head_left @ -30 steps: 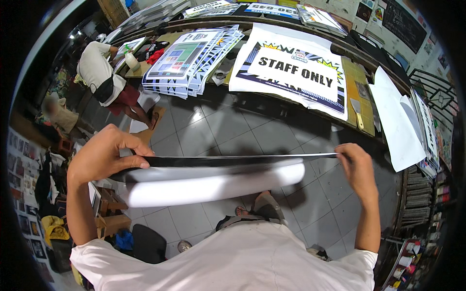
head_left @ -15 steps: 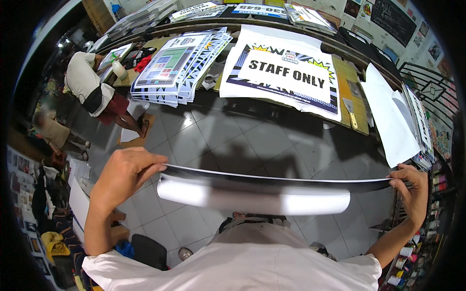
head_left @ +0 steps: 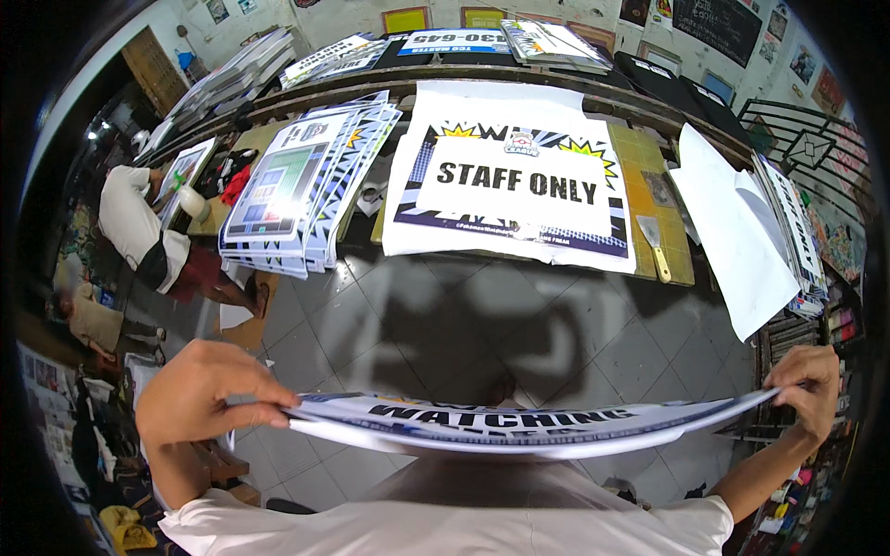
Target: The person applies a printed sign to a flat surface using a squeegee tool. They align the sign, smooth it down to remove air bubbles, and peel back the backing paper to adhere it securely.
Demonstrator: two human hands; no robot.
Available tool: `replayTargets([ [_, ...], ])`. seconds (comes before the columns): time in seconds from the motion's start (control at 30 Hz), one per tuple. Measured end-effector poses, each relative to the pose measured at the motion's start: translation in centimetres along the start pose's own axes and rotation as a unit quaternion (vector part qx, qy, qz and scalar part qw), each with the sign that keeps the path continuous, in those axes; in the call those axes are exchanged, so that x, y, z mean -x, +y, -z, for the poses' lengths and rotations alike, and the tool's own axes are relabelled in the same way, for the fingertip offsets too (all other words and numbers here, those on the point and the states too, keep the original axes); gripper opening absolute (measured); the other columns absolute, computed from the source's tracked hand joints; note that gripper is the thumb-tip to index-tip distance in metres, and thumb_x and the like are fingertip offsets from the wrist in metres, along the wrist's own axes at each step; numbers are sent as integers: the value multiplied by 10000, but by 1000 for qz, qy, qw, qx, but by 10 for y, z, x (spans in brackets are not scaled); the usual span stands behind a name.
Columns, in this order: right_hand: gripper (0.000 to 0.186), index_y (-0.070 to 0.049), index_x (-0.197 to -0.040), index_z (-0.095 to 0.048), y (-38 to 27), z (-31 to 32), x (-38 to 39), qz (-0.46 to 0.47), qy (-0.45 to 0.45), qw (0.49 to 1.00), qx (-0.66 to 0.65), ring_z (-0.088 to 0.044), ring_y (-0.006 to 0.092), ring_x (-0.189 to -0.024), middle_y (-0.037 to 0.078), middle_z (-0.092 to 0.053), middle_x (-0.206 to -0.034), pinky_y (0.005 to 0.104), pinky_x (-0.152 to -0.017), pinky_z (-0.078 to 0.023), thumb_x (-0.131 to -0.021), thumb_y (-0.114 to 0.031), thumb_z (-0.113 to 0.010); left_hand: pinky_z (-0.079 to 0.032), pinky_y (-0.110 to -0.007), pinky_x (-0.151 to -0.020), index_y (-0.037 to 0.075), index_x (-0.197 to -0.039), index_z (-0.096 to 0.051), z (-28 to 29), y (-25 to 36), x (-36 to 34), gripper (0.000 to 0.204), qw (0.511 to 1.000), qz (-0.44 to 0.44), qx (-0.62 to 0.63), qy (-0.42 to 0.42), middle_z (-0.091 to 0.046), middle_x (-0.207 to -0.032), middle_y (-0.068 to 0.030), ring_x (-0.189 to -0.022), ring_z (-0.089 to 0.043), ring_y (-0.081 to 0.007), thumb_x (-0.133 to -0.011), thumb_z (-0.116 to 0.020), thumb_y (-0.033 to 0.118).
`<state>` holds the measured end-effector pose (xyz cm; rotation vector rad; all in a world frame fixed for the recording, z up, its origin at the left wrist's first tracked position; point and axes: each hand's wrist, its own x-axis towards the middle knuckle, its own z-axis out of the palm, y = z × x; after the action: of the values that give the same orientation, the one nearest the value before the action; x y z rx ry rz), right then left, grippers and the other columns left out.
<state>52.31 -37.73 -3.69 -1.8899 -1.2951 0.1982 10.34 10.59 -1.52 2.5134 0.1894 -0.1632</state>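
Your left hand (head_left: 206,398) and right hand (head_left: 808,391) are each closed in a thumb-and-finger pinch on opposite ends of the printed sheet (head_left: 519,422), which hangs bowed before your white shirt (head_left: 445,519), apart from the surface (head_left: 640,153). Use light, level pinches and even tension so the sheet neither creases nor twists.
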Motion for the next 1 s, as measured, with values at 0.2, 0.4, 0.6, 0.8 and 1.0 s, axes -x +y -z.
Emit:
replayTargets([
  [0.2, 361, -46, -690, -696, 48, 41, -19, 23, 10, 999, -43, -636, 166, -583, 72, -657, -645, 260, -518, -493, -810, -346, -859, -518, -367, -640, 79, -985, -778, 23, 20, -49, 193, 992, -56, -109, 18, -713, -780, -59, -695, -669, -264, -815, -794, 169],
  [0.4, 387, -95, -768, -560, 82, 85, -17, 40, 89, 995, 14, -512, 118, -602, 30, -530, -689, 245, -522, -441, -923, -393, -749, -531, -371, -657, 72, -962, -752, 30, 6, -112, 160, 984, -32, -167, 52, -691, -778, -70, -685, -651, -281, -806, -718, 55],
  [0.6, 346, -98, -893, -535, 99, 137, 2, -2, 183, 983, 12, -463, 112, -679, 12, -477, -770, 239, -594, -392, -960, -394, -703, -551, -368, -697, 61, -827, -696, 46, -24, -160, 109, 950, -148, -62, 268, -721, -857, -143, -769, -704, -274, -812, -627, -22],
  [0.8, 333, -77, -1023, -559, 110, 162, -6, 13, 220, 975, -18, -492, 116, -728, 14, -518, -817, 243, -650, -402, -946, -352, -729, -560, -355, -758, 25, -840, -787, 107, -37, -176, 245, 967, -192, -20, 166, -743, -911, -180, -796, -721, -261, -773, -565, -54],
  [1.0, 379, -55, -1153, -583, 126, 168, -55, 48, 229, 969, -83, -521, 121, -778, 16, -559, -865, 247, -706, -412, -931, -310, -756, -541, -317, -699, -38, -856, -799, 148, -70, -199, 161, 955, -249, 120, 112, -733, -853, -200, -766, -720, -274, -832, -639, -39],
])
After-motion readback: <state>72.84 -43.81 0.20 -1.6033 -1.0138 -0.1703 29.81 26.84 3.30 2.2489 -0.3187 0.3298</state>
